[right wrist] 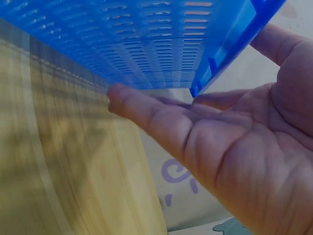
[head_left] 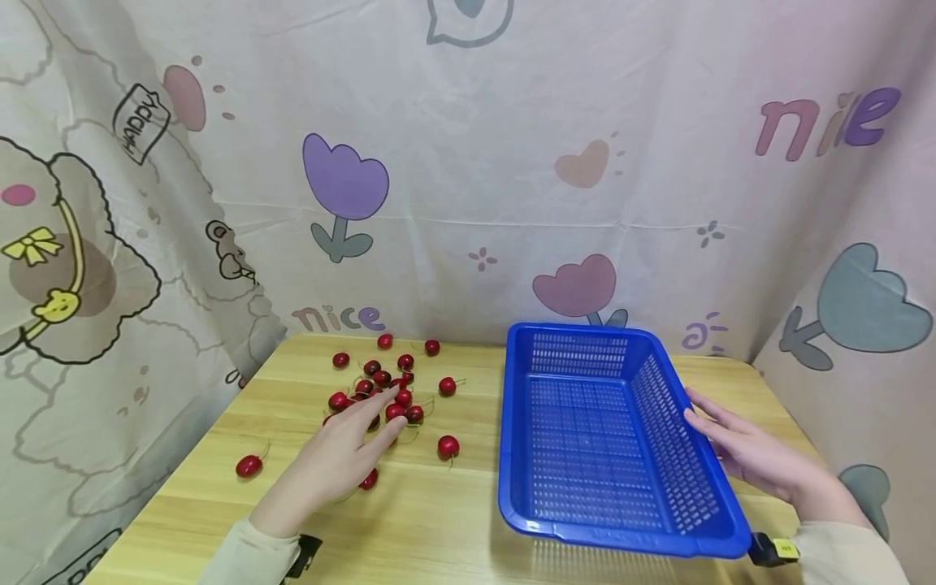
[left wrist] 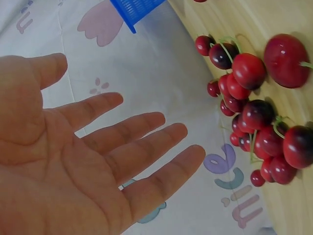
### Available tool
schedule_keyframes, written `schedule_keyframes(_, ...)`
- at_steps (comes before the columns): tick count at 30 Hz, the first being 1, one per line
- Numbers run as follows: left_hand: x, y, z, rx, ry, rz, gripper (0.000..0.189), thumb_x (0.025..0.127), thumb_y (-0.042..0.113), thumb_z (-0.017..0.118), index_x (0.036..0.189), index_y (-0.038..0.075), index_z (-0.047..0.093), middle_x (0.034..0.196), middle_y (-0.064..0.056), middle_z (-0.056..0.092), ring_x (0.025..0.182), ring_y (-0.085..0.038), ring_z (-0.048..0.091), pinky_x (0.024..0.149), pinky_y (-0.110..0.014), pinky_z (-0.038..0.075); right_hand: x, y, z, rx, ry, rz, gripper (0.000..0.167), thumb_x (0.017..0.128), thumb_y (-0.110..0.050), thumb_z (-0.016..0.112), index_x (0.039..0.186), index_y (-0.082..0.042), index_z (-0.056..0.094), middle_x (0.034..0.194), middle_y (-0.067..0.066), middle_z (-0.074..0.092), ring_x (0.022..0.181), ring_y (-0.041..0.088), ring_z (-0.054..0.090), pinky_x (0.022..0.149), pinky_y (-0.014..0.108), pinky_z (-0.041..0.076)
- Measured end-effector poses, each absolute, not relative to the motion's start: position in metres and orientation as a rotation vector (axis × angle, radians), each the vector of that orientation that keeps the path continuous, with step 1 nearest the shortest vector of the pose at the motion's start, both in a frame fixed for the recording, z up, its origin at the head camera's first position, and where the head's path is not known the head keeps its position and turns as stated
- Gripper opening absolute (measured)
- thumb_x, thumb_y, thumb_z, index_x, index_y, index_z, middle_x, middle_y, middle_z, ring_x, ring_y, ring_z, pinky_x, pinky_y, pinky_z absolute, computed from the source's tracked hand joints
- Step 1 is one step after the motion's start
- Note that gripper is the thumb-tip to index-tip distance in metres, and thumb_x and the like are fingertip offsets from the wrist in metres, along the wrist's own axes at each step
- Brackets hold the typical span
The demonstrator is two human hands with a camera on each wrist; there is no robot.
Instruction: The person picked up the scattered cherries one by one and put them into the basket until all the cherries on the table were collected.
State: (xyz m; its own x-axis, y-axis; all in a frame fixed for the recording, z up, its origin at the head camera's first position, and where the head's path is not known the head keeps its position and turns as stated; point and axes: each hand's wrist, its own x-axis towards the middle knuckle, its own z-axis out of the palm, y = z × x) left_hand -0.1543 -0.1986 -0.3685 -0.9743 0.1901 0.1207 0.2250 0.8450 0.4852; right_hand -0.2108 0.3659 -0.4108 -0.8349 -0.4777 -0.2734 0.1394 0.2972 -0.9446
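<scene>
Over the front of a loose cluster of cherries (head_left: pixel 395 412) hovers my left hand (head_left: pixel 344 443), palm toward the pile. Its fingers are spread and nearly straight, with nothing in the palm, as the left wrist view shows. The cherries (left wrist: pixel 259 115) are red to dark red, some with green stems. My right hand (head_left: pixel 753 451) holds a blue slotted plastic basket (head_left: pixel 617 540) by its right side. In the right wrist view, the thumb reaches over the rim while the fingers (right wrist: pixel 146 110) extend beneath the slotted wall. The basket is empty inside.
Single cherries lie apart from the cluster, one at the left (head_left: pixel 249 465) and one nearer the basket (head_left: pixel 448 447). Everything is on a light wooden table (head_left: pixel 453 520). A printed cloth (head_left: pixel 468 162) hangs behind and along both sides.
</scene>
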Motion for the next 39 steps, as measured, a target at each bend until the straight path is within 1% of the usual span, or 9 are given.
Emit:
schedule_keyframes(2, -0.153, -0.202, -0.371, -0.33, -2.954, -0.791, 0.066, 0.112, 0.057, 0.044, 0.163, 0.014, 0.046, 0.165, -0.017, 0.05, 0.151, -0.047, 0.047, 0.122, -0.069, 0.038, -0.211, 0.368, -0.412, -0.332, 1.97, -1.616, 0.075, 0.12, -0.032, 0.026, 0.163, -0.007, -0.03, 0.133, 0.001, 0.07, 0.115, 0.02, 0.075, 0.095, 0.04, 0.065)
schedule_keyframes(4, -0.152, -0.206, -0.373, -0.318, -2.956, -0.8, 0.066, 0.113, 0.056, 0.044, 0.162, 0.012, 0.047, 0.165, -0.017, 0.05, 0.151, -0.048, 0.047, 0.122, -0.07, 0.038, -0.21, 0.369, -0.414, -0.35, 1.923, -1.637, 0.075, 0.12, -0.03, 0.026, 0.162, -0.007, -0.031, 0.133, -0.001, 0.07, 0.116, 0.021, 0.075, 0.095, 0.04, 0.065)
schedule_keyframes(7, -0.15, -0.211, -0.375, -0.3, -2.966, -0.801, 0.067, 0.112, 0.057, 0.045, 0.161, 0.013, 0.048, 0.164, -0.017, 0.051, 0.149, -0.049, 0.048, 0.12, -0.071, 0.039, -0.209, 0.37, -0.416, -0.357, 1.873, -1.649, 0.075, 0.12, -0.029, 0.026, 0.162, -0.005, -0.031, 0.133, 0.001, 0.071, 0.116, 0.023, 0.075, 0.096, 0.04, 0.065)
schedule_keyframes(10, -0.149, -0.215, -0.377, -0.304, -2.972, -0.792, 0.065, 0.111, 0.056, 0.049, 0.158, 0.012, 0.052, 0.161, -0.016, 0.055, 0.146, -0.049, 0.052, 0.117, -0.07, 0.043, -0.207, 0.372, -0.417, -0.357, 1.831, -1.656, 0.074, 0.12, -0.029, 0.025, 0.161, -0.004, -0.031, 0.135, 0.002, 0.071, 0.118, 0.024, 0.075, 0.097, 0.042, 0.065)
schedule_keyframes(13, -0.149, -0.219, -0.379, -0.326, -2.971, -0.785, 0.061, 0.11, 0.052, 0.056, 0.155, 0.011, 0.056, 0.157, -0.016, 0.06, 0.142, -0.047, 0.057, 0.114, -0.067, 0.047, -0.206, 0.375, -0.417, -0.353, 1.818, -1.653, 0.073, 0.12, -0.03, 0.024, 0.161, -0.003, -0.03, 0.136, 0.002, 0.071, 0.119, 0.026, 0.075, 0.098, 0.044, 0.064)
schedule_keyframes(17, -0.148, -0.224, -0.383, -0.387, -2.981, -0.775, 0.057, 0.108, 0.044, 0.063, 0.153, 0.01, 0.058, 0.154, -0.017, 0.062, 0.14, -0.045, 0.059, 0.113, -0.065, 0.05, -0.204, 0.377, -0.417, -0.338, 1.817, -1.65, 0.074, 0.12, -0.031, 0.024, 0.161, -0.005, -0.031, 0.137, 0.002, 0.07, 0.12, 0.028, 0.074, 0.099, 0.047, 0.064)
schedule_keyframes(23, -0.15, -0.229, -0.394, -0.439, -3.032, -0.776, 0.055, 0.106, 0.042, 0.067, 0.15, 0.01, 0.061, 0.152, -0.016, 0.064, 0.138, -0.042, 0.062, 0.114, -0.062, 0.051, -0.202, 0.379, -0.417, -0.335, 1.794, -1.678, 0.075, 0.12, -0.032, 0.024, 0.16, -0.007, -0.034, 0.137, 0.001, 0.07, 0.12, 0.028, 0.074, 0.099, 0.048, 0.064)
schedule_keyframes(31, -0.15, -0.23, -0.404, -0.428, -3.038, -0.712, 0.045, 0.101, 0.033, 0.076, 0.14, 0.012, 0.069, 0.144, -0.012, 0.07, 0.135, -0.042, 0.064, 0.11, -0.063, 0.053, -0.202, 0.38, -0.416, -0.315, 1.787, -1.691, 0.075, 0.12, -0.033, 0.025, 0.16, -0.008, -0.033, 0.137, 0.001, 0.069, 0.12, 0.028, 0.074, 0.1, 0.049, 0.063)
schedule_keyframes(39, -0.148, -0.231, -0.415, -0.393, -3.061, -0.649, 0.044, 0.093, 0.029, 0.083, 0.132, 0.013, 0.073, 0.139, -0.012, 0.073, 0.13, -0.04, 0.068, 0.11, -0.062, 0.053, -0.206, 0.373, -0.416, -0.36, 1.835, -1.666, 0.073, 0.12, -0.031, 0.025, 0.163, -0.007, -0.029, 0.139, 0.002, 0.067, 0.12, 0.029, 0.074, 0.097, 0.048, 0.064)
